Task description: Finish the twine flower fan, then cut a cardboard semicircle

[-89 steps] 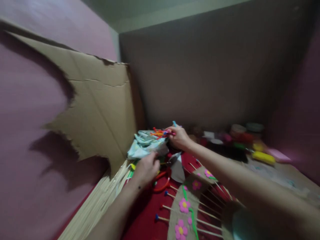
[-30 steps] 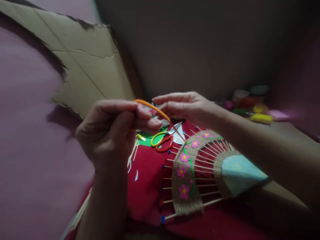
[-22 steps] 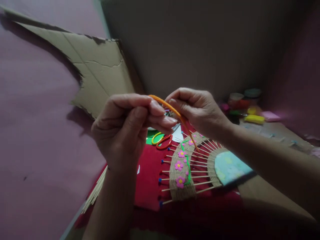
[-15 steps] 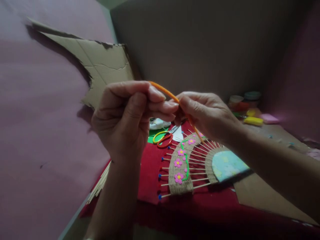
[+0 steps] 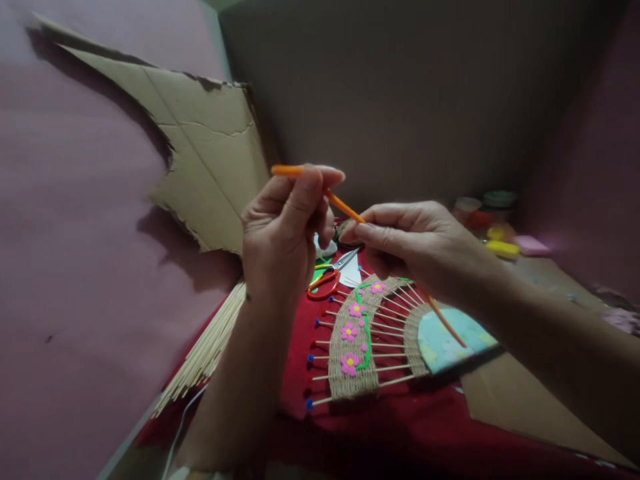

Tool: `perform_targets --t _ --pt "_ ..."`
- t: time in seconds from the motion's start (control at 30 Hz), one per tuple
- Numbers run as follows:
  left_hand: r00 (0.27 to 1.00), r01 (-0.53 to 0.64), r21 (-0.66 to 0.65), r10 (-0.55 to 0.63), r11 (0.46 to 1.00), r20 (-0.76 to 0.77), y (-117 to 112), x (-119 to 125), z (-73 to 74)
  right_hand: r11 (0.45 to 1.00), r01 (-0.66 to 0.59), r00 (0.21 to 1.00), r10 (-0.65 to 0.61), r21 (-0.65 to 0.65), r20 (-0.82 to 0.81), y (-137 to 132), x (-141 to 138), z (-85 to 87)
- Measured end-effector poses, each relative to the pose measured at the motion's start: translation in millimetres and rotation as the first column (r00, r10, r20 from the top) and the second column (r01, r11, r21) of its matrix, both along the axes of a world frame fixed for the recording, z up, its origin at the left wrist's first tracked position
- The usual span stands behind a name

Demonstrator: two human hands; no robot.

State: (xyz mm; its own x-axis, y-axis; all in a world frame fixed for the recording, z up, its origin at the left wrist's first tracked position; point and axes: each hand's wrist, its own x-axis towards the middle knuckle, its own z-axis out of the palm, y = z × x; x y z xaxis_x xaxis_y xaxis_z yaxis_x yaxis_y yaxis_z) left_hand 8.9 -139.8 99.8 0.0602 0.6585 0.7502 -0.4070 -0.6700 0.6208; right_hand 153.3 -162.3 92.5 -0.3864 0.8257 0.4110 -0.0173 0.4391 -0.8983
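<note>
A thin orange strand of what looks like modelling clay [image 5: 345, 205] is stretched between my two hands. My left hand [image 5: 290, 220] pinches it near one end, which sticks out to the left of the thumb. My right hand [image 5: 405, 233] grips it farther along, and its tail hangs below the palm. Beneath the hands lies a fan-shaped piece of woven twine [image 5: 345, 383] on thin sticks, with pink clay flowers [image 5: 349, 331] and a green clay vine [image 5: 369, 333]. Blue and red beads cap the stick ends. A pale blue-green patterned half-circle [image 5: 450, 330] forms its base.
Scissors with red and yellow handles [image 5: 325, 283] lie behind the fan on the red cloth [image 5: 300, 373]. A bundle of thin sticks [image 5: 205, 347] rests at left. Torn cardboard [image 5: 200, 153] leans on the wall. Yellow clay packs [image 5: 503, 249] and jars [image 5: 499, 199] stand at back right.
My left hand has moved right and closed its pinch around the orange strand, whose end now pokes out leftward. My right hand has dropped slightly, and more tail hangs below it.
</note>
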Motion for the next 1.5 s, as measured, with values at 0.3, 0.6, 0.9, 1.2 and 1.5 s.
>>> perform_targets --t 0.3,0.6,0.9,1.2,1.5 --pt "0.985 0.136 -0.407 -0.167 0.903 -0.041 10 -13 21.5 0.954 -0.182 0.983 0.170 -0.237 -0.067 15 3 -20.2" --pt "0.968 0.252 -0.412 -0.235 0.876 0.093 20 0 21.8 0.814 -0.446 0.847 0.248 -0.373 -0.471 13 -41 -38.1" --pt "0.596 -0.419 0.095 0.352 0.903 -0.721 61 -30 14.1 0.956 0.248 0.888 -0.160 -0.155 0.432 77 -27 -67.2" --pt "0.166 -0.444 0.182 0.280 0.877 -0.945 105 -24 -95.8 0.927 0.370 0.529 -0.265 0.062 0.806 128 -28 -116.8" --pt "0.312 -0.507 0.000 0.184 0.862 -0.932 116 -34 -118.7 0.930 0.367 0.497 -0.212 0.018 0.841 138 -33 -117.1"
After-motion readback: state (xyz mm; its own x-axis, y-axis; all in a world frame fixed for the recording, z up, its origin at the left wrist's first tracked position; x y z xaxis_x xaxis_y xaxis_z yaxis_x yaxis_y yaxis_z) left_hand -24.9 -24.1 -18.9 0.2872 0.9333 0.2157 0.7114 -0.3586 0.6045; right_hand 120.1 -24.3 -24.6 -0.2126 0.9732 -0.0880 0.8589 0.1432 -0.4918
